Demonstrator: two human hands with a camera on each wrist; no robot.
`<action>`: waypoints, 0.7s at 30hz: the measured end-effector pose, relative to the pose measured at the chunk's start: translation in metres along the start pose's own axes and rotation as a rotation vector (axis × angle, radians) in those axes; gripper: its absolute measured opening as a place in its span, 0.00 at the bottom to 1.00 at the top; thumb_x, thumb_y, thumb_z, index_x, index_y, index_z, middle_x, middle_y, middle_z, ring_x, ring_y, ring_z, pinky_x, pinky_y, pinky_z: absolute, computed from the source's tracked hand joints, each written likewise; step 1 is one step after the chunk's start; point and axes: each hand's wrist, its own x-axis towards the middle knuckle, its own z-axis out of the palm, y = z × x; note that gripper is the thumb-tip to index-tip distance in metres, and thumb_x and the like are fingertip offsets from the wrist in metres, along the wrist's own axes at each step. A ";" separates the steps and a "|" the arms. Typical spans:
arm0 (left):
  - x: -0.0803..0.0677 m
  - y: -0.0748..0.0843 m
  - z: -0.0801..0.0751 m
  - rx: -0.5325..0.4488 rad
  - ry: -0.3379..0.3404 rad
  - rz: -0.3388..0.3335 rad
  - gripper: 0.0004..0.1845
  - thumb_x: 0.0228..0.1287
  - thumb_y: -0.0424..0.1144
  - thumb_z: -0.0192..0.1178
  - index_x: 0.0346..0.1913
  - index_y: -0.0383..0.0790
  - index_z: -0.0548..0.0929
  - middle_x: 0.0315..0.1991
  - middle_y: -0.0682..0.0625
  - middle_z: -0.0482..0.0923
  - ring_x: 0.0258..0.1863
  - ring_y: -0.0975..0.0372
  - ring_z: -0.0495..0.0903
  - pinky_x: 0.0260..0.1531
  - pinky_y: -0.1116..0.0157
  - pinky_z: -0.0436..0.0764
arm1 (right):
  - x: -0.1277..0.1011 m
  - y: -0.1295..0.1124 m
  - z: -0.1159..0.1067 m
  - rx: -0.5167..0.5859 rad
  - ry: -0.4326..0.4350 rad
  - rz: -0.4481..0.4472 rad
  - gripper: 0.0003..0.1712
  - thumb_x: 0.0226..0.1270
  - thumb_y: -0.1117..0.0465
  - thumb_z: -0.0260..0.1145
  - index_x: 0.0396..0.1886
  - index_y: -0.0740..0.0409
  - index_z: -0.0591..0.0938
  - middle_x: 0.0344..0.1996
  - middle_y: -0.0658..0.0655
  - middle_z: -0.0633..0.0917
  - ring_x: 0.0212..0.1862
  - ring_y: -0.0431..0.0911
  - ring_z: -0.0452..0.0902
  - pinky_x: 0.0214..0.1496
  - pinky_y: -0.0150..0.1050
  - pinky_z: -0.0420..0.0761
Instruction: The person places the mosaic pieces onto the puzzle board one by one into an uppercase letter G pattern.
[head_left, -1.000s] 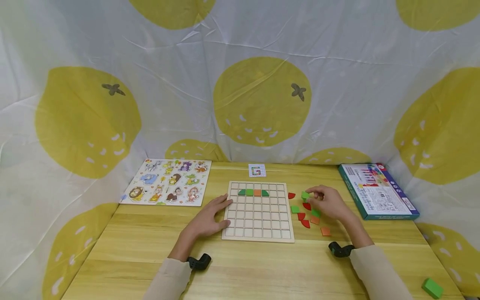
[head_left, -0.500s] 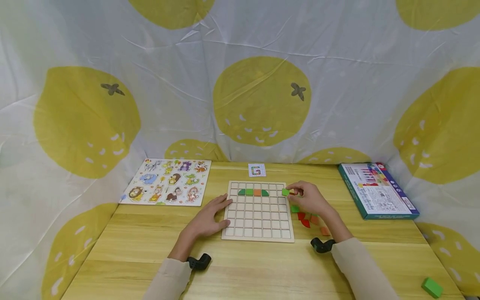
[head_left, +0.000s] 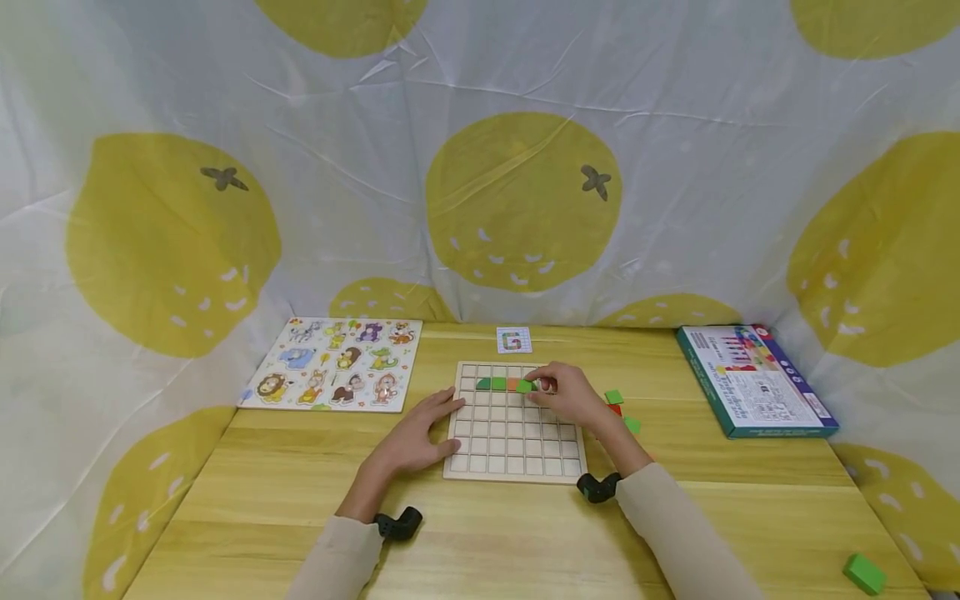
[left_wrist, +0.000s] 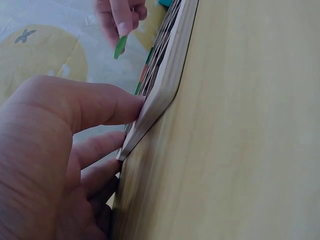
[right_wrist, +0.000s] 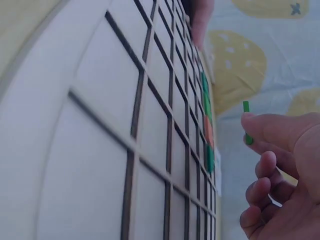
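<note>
Pinching a green tile (right_wrist: 245,123), right fingers (right_wrist: 265,131) hover over the grid board (head_left: 514,435); left fingers (left_wrist: 102,106) lie straight against it.

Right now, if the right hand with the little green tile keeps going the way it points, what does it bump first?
Probably the grid board: the right hand holds the green tile just over the coloured row, though depth is unclear.
</note>
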 end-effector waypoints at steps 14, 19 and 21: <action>0.001 -0.002 0.003 0.002 0.007 -0.002 0.37 0.65 0.49 0.65 0.77 0.51 0.70 0.83 0.50 0.56 0.82 0.48 0.53 0.77 0.40 0.59 | 0.022 -0.013 0.045 0.016 -0.056 0.036 0.14 0.68 0.59 0.72 0.52 0.54 0.90 0.29 0.50 0.79 0.32 0.42 0.71 0.35 0.34 0.72; 0.001 -0.001 0.001 -0.012 0.013 0.007 0.37 0.65 0.48 0.65 0.77 0.50 0.70 0.83 0.49 0.56 0.82 0.48 0.53 0.77 0.40 0.59 | 0.026 -0.020 0.052 -0.008 -0.068 0.032 0.15 0.69 0.58 0.71 0.53 0.54 0.89 0.29 0.51 0.78 0.30 0.42 0.69 0.34 0.35 0.70; 0.001 -0.001 0.002 -0.014 0.013 0.008 0.37 0.65 0.48 0.65 0.77 0.50 0.70 0.83 0.49 0.56 0.82 0.48 0.53 0.77 0.40 0.59 | 0.026 -0.022 0.054 -0.009 -0.071 0.035 0.16 0.69 0.58 0.71 0.54 0.55 0.89 0.30 0.52 0.78 0.30 0.43 0.69 0.34 0.35 0.70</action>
